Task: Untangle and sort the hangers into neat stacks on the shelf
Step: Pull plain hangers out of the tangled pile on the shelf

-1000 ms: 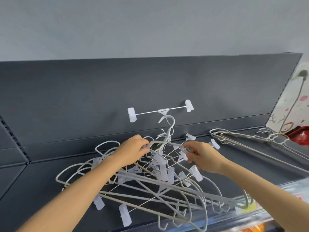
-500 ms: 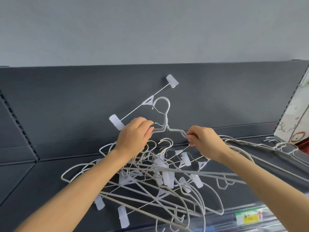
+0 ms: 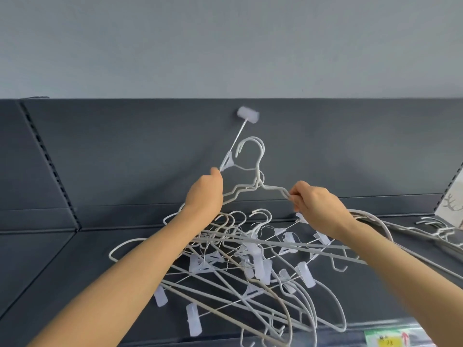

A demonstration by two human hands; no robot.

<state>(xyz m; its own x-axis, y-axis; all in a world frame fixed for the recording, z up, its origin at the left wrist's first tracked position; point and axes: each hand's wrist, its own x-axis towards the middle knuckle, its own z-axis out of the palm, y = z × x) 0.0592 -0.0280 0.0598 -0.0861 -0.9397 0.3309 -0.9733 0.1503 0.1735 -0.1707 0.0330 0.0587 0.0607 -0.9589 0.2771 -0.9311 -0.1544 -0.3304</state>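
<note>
Lifted hangers (image 3: 258, 175): two white wire hangers held together in the air above the shelf, hooks up, in front of the back panel.
Clip hanger (image 3: 228, 163): caught on the lifted pair's necks. Its bar slants up to a blurred clip near the panel's top edge, and its lower end passes behind the left thumb.
Left hand (image 3: 205, 196): fingers curled round the left shoulders of the lifted hangers, thumb tip against the clip hanger's bar. The fingertips are hidden.
Right hand (image 3: 315, 206): fingertips pinching the right shoulder wire of the lifted hangers.
Tangle (image 3: 258, 261): a loose heap of white wire hangers and clip hangers lying on the shelf under both forearms, hooks and arms crossing.
Sorted stack (image 3: 441, 232): several hangers lying aligned at the shelf's far right, apart from the tangle. Long arms from the tangle side stretch toward it.
Edges: the nearest hanger ends reach the shelf's front edge, where a price label (image 3: 387, 340) sits at lower right. Whether they overhang cannot be told.
Open room: bare shelf left of the tangle, and bare panel above and beside the hands.
Shelf (image 3: 62, 284): dark grey, flat, matte.
Back panel (image 3: 125, 159): dark grey, with a slotted upright (image 3: 47, 156) at left.
Wall (image 3: 225, 46): plain pale grey above the panel.
Picture (image 3: 453, 206): a light sheet with a branch drawing at the right edge.
</note>
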